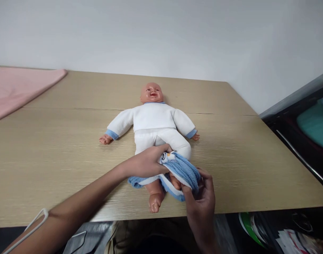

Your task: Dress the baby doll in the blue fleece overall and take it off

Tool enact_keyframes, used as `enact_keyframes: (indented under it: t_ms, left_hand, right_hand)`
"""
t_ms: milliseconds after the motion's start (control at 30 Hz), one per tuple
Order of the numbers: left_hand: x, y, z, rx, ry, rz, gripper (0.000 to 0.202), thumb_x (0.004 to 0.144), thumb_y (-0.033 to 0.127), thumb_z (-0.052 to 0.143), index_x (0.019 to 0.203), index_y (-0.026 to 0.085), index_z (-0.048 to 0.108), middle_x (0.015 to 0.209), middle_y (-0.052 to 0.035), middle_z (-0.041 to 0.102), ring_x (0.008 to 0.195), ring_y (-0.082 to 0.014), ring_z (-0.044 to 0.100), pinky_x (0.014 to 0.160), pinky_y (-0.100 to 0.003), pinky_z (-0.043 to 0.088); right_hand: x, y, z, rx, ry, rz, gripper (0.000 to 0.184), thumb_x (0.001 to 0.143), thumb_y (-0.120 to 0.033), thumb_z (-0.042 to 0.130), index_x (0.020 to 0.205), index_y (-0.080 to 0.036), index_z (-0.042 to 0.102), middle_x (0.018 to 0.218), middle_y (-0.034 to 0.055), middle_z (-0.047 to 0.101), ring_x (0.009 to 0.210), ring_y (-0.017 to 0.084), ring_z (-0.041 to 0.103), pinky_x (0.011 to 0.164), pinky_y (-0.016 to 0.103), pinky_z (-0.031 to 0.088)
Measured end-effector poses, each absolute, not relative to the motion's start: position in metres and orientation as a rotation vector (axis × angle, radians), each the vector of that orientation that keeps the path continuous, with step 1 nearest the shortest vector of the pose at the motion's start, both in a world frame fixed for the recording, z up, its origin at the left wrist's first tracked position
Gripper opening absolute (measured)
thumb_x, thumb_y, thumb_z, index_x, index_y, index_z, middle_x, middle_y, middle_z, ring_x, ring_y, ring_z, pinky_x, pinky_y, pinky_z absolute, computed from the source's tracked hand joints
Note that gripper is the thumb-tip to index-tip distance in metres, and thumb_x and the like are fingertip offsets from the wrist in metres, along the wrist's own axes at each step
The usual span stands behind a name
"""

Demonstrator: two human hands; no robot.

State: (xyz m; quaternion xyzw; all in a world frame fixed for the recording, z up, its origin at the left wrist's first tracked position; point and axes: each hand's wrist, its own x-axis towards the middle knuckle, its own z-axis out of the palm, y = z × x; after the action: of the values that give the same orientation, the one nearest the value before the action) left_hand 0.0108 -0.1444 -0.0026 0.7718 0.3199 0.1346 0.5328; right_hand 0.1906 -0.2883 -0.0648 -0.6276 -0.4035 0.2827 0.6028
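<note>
A baby doll (154, 118) in a white top with blue cuffs lies on its back, head away from me. Bunched blue-and-white terry pants (181, 167) surround its lower leg on the right side. My left hand (148, 161) grips the upper edge of the pants near a small cartoon print, fingers partly hidden behind the cloth. My right hand (201, 195) pinches the pants' lower opening beside the doll's foot (175, 182), which shows inside the cloth. The other bare foot (154, 201) sticks out below more of the blue cloth, toward the table's front edge.
The doll lies on a light wooden table (71, 155) against a pale wall. A pink cloth (21, 86) covers the far left corner. At the right stands a dark container with a teal item (316, 121). Below the table's right front are a green roll (250, 225) and papers.
</note>
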Motion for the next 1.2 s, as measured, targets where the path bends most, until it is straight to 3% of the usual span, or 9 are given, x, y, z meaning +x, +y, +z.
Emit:
enact_keyframes:
  t_ms: [200, 333, 467, 567, 733, 800, 900, 1033, 1200]
  left_hand:
    - [0.008, -0.143, -0.001, 1.867, 0.736, 0.313, 0.025, 0.091, 0.026, 0.071, 0.109, 0.023, 0.054, 0.104, 0.0012, 0.064, 0.096, -0.0216, 0.062, 0.083, -0.033, 0.045]
    - [0.006, -0.141, -0.003, 1.919, 0.630, 0.307, 0.024, 0.093, 0.027, 0.072, 0.105, 0.024, 0.051, 0.095, 0.0035, 0.057, 0.089, -0.0185, 0.056, 0.080, -0.031, 0.043]
    - [0.005, -0.140, -0.001, 1.964, 0.547, 0.262, 0.023, 0.093, 0.025, 0.069, 0.102, 0.024, 0.048, 0.090, 0.0043, 0.054, 0.082, -0.0177, 0.053, 0.073, -0.030, 0.040]
    - [0.005, -0.140, 0.003, 2.069, 0.515, 0.225, 0.025, 0.090, 0.019, 0.070, 0.098, 0.024, 0.047, 0.093, 0.0025, 0.055, 0.084, -0.0191, 0.056, 0.073, -0.031, 0.038]
    - [0.002, -0.136, 0.007, 2.095, 0.472, 0.222, 0.021, 0.090, 0.012, 0.071, 0.092, 0.023, 0.054, 0.095, 0.0005, 0.059, 0.092, -0.0207, 0.061, 0.079, -0.030, 0.043]
    - [0.001, -0.134, 0.006, 2.089, 0.466, 0.246, 0.020, 0.089, 0.011, 0.075, 0.093, 0.022, 0.059, 0.098, -0.0001, 0.063, 0.095, -0.0212, 0.063, 0.081, -0.030, 0.045]
    - [-0.001, -0.131, 0.003, 2.169, 0.487, 0.288, 0.017, 0.091, 0.011, 0.078, 0.091, 0.022, 0.064, 0.097, -0.0008, 0.067, 0.097, -0.0221, 0.065, 0.084, -0.031, 0.046]
    - [-0.003, -0.131, 0.002, 2.418, 0.549, 0.382, 0.024, 0.100, 0.038, 0.084, 0.093, 0.021, 0.069, 0.096, -0.0044, 0.071, 0.100, -0.0267, 0.066, 0.090, -0.036, 0.046]
    - [-0.013, -0.142, 0.006, 2.488, 0.728, 0.520, 0.066, 0.087, 0.075, 0.085, 0.122, 0.021, 0.069, 0.112, -0.0077, 0.073, 0.107, -0.0304, 0.066, 0.095, -0.040, 0.048]
  right_hand:
    - [0.195, -0.296, -0.070, -1.417, -1.043, 0.637, 0.034, 0.090, -0.024, 0.079, 0.122, -0.025, 0.068, 0.141, 0.0131, 0.069, 0.120, 0.028, 0.074, 0.090, 0.035, 0.064]
    - [0.198, -0.294, -0.067, -1.357, -1.152, 0.672, 0.033, 0.092, -0.018, 0.078, 0.122, -0.026, 0.067, 0.143, 0.0120, 0.064, 0.125, 0.026, 0.071, 0.096, 0.036, 0.065]
    - [0.207, -0.284, -0.066, -1.325, -1.220, 0.569, 0.047, 0.095, -0.016, 0.076, 0.138, -0.028, 0.065, 0.149, 0.0121, 0.062, 0.142, 0.029, 0.064, 0.112, 0.045, 0.060]
    - [0.222, -0.273, -0.064, -1.355, -1.307, 0.640, 0.045, 0.095, -0.017, 0.075, 0.138, -0.028, 0.068, 0.134, 0.0086, 0.073, 0.124, 0.027, 0.073, 0.106, 0.042, 0.062]
    - [0.244, -0.252, -0.047, -1.355, -1.452, 0.801, 0.017, 0.091, -0.021, 0.076, 0.108, -0.025, 0.074, 0.096, -0.0004, 0.075, 0.088, 0.021, 0.072, 0.081, 0.031, 0.059]
    - [0.251, -0.243, -0.036, -1.362, -1.482, 0.957, 0.014, 0.094, -0.030, 0.078, 0.106, -0.024, 0.075, 0.096, 0.0007, 0.077, 0.089, 0.023, 0.072, 0.082, 0.032, 0.058]
    - [0.263, -0.231, -0.023, -1.354, -1.505, 1.266, 0.027, 0.097, -0.044, 0.083, 0.115, -0.025, 0.075, 0.109, 0.0035, 0.082, 0.105, 0.028, 0.076, 0.094, 0.037, 0.060]
    - [0.283, -0.216, -0.021, -1.346, -1.667, 1.376, 0.034, 0.096, -0.048, 0.086, 0.121, -0.028, 0.074, 0.120, 0.0036, 0.081, 0.116, 0.032, 0.074, 0.102, 0.042, 0.059]
    - [0.298, -0.202, -0.024, -1.142, -2.001, 1.306, 0.035, 0.096, -0.041, 0.083, 0.125, -0.028, 0.070, 0.116, 0.0054, 0.076, 0.106, 0.030, 0.073, 0.092, 0.040, 0.061]
